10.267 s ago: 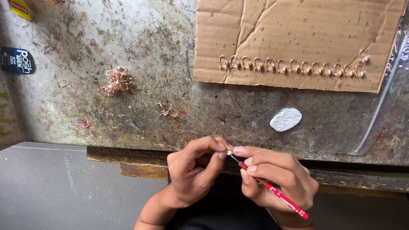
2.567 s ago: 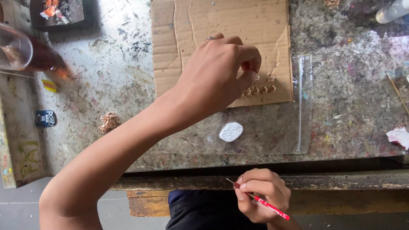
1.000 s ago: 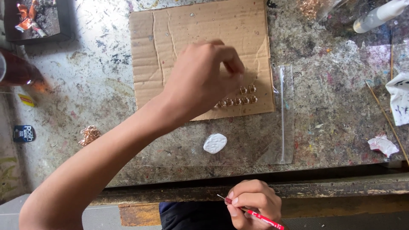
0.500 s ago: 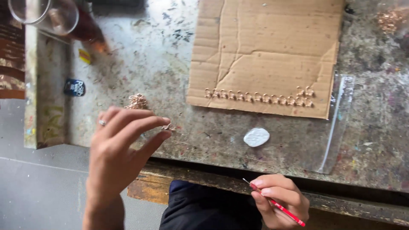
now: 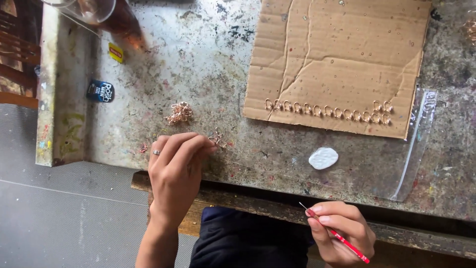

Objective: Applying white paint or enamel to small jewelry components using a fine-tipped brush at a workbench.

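A: Left hand (image 5: 176,171) is down at the near edge of the worktop (image 5: 198,64) now, fingers bunched, tips pinching at the small cluster of copper rings (image 5: 217,138). Half a second ago the fingers were spread wider over that spot.

B: Has it got one?

A: Can't tell. The fingertips touch the cluster, but whether a ring is lifted is hidden. A second back that same hand was up on the cardboard sheet (image 5: 337,54), at the row of rings (image 5: 327,110) stuck along its lower edge.

B: And the right hand (image 5: 339,231)?

A: Hasn't budged. It is closed round the thin red tool (image 5: 342,238) below the worktop's edge, metal tip poking up-left.

B: Anything else nearby?

A: The bigger heap of copper rings (image 5: 179,112) sits just above the left hand's fingers, untouched. White oval blob (image 5: 323,158) near the front, clear plastic bag (image 5: 416,144) right of it, both where they were.
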